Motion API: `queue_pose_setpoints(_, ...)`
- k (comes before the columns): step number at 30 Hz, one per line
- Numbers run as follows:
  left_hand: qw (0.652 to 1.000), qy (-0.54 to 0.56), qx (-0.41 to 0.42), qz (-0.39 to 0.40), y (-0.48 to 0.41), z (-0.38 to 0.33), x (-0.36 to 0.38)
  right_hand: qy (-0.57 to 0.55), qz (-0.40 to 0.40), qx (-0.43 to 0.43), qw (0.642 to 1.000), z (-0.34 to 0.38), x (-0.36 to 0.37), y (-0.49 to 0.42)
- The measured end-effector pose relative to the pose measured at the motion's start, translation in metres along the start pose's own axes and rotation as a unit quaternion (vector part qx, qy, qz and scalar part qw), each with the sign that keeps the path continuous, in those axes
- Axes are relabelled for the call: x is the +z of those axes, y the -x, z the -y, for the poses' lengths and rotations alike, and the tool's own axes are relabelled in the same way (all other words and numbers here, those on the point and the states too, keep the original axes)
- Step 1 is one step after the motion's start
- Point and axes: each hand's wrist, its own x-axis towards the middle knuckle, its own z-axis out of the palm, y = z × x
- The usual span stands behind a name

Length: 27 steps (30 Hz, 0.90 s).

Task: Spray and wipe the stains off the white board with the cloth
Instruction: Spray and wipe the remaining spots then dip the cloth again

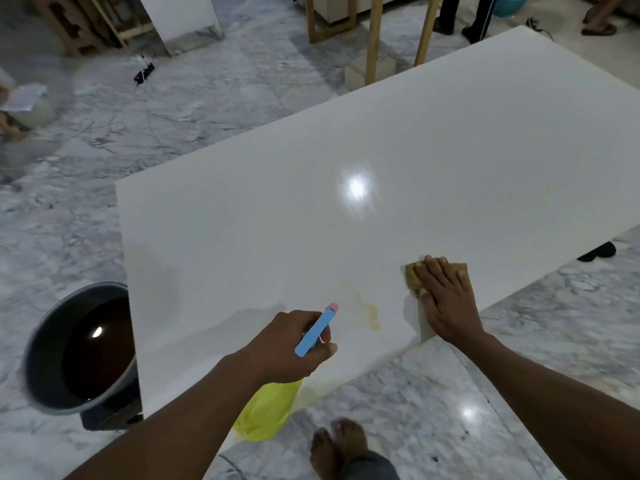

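A large white board point(381, 161) lies flat over the marble floor. A faint yellowish stain point(363, 311) marks its near edge. My left hand point(291, 344) grips a spray bottle point(268, 410) with a yellow body and a blue trigger head, its pink nozzle pointing at the stain. My right hand point(445, 299) lies flat, fingers spread, pressing a cloth point(414, 278) onto the board to the right of the stain; the cloth is brownish where it is soiled and white at its near part.
A dark round basin point(52, 351) holding dark liquid stands on the floor at the board's left near corner. My bare foot point(337, 448) is below the near edge. Wooden frames point(374, 36), cables and other people's legs point(464, 15) are beyond the far side.
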Motion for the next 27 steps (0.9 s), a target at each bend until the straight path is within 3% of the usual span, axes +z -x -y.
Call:
queue_pose_setpoints(11,1.000,0.002,0.007,-0.010,0.015,0.014,0.012,-0.002,-0.009,0.047,0.999,0.038,0.009,-0.001)
queue_pose_setpoints(16,1.000,0.009,-0.001,-0.008,0.038,0.031,0.003,0.014,0.034,-0.045,0.998,0.108,0.036,0.009)
queue_pose_setpoints(22,0.999,-0.001,0.001,-0.040,0.074,0.076,-0.026,0.019,0.035,-0.027,0.999,0.137,0.049,0.020)
queue_pose_setpoints(27,0.999,0.012,0.006,-0.052,0.119,0.137,-0.053,0.017,0.045,-0.076,0.996,0.230,0.088,0.057)
